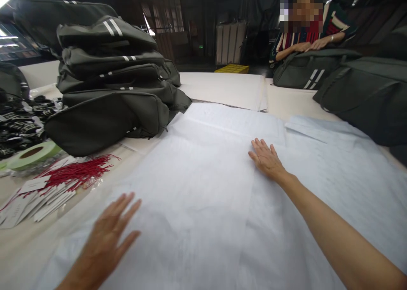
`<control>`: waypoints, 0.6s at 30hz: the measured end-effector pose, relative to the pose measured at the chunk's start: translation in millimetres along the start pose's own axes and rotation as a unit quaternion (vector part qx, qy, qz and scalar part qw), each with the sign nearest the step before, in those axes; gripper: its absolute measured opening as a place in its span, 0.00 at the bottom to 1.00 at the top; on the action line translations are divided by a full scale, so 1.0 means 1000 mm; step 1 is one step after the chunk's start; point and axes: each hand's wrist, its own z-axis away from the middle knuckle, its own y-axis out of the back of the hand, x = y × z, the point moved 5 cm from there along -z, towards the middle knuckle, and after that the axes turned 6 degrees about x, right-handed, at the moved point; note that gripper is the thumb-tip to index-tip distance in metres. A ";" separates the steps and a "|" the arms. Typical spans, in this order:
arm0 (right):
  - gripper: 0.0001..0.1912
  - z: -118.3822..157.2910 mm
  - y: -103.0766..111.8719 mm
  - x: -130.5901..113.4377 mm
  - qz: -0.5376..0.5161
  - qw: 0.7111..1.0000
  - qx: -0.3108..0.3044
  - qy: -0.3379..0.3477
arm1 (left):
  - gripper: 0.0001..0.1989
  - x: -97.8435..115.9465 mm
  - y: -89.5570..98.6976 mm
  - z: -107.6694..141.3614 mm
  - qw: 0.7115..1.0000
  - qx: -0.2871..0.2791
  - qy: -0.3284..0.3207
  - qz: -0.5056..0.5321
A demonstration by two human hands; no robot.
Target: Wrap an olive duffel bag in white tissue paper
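Note:
A large white translucent sheet (190, 175), thin like plastic or tissue, is spread over the table in front of me. My left hand (106, 235) is at the lower left over the sheet, fingers spread and slightly blurred. Farther out to the right, my right hand (266, 158) lies palm down on the sheet with its fingers stretched. Neither hand holds anything. More sheeting (349, 167), lightly wrinkled, lies at the right, beside my right forearm.
Dark grey bags (108, 116) with white stripes are piled at the left. Paper tags (47, 203) with red strings (79, 171) and a green tape roll (34, 154) lie nearer. Across the table, a person (313, 40) rests both hands on another grey bag (305, 69).

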 end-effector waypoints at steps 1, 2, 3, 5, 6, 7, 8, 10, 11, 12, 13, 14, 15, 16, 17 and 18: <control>0.35 0.002 -0.002 -0.004 0.006 1.000 -0.004 0.007 | 0.33 0.038 -0.008 -0.006 0.998 -0.018 -0.060 0.012; 0.35 0.004 -0.004 -0.007 0.009 1.000 -0.009 0.007 | 0.36 0.074 -0.015 -0.011 0.991 -0.036 -0.124 0.028; 0.35 0.006 -0.005 -0.009 0.010 1.000 -0.013 0.003 | 0.41 0.106 -0.021 -0.013 0.982 -0.036 -0.179 0.050; 0.35 0.008 -0.005 -0.011 0.007 1.000 -0.014 -0.007 | 0.47 0.148 -0.031 -0.014 0.963 -0.047 -0.253 0.082; 0.36 0.009 -0.005 -0.011 0.003 1.000 -0.014 -0.008 | 0.48 0.159 -0.036 -0.012 0.956 -0.060 -0.270 0.094; 0.36 0.010 -0.005 -0.011 0.000 1.000 -0.012 -0.008 | 0.48 0.162 -0.041 -0.010 0.953 -0.078 -0.274 0.103; 0.36 0.010 -0.004 -0.010 -0.004 1.000 -0.009 -0.006 | 0.49 0.162 -0.045 -0.008 0.952 -0.097 -0.269 0.108; 0.37 0.010 -0.004 -0.008 -0.010 1.000 -0.006 -0.006 | 0.51 0.153 -0.049 -0.004 0.953 -0.118 -0.255 0.115; 0.37 0.010 -0.005 -0.007 -0.011 1.000 -0.006 -0.007 | 0.51 0.148 -0.050 -0.003 0.954 -0.122 -0.250 0.114; 0.38 0.010 -0.005 -0.006 -0.010 1.000 -0.006 -0.008 | 0.52 0.144 -0.050 -0.001 0.954 -0.124 -0.248 0.111; 0.38 0.010 -0.006 -0.006 -0.008 1.000 -0.007 -0.007 | 0.52 0.141 -0.050 -0.001 0.954 -0.126 -0.249 0.108; 0.38 0.010 -0.007 -0.005 -0.005 1.000 -0.007 -0.004 | 0.52 0.139 -0.050 0.000 0.954 -0.127 -0.252 0.105; 0.38 0.010 -0.008 -0.005 -0.001 1.000 -0.007 -0.001 | 0.52 0.137 -0.050 0.000 0.953 -0.129 -0.253 0.103; 0.39 0.010 -0.009 -0.005 0.003 1.000 -0.007 0.003 | 0.52 0.137 -0.050 0.000 0.953 -0.132 -0.253 0.103; 0.39 0.010 -0.009 -0.005 0.008 1.000 -0.006 0.006 | 0.52 0.136 -0.050 0.000 0.953 -0.135 -0.252 0.105; 0.39 0.011 -0.010 -0.005 0.012 1.000 -0.006 0.009 | 0.52 0.136 -0.051 0.000 0.952 -0.138 -0.250 0.107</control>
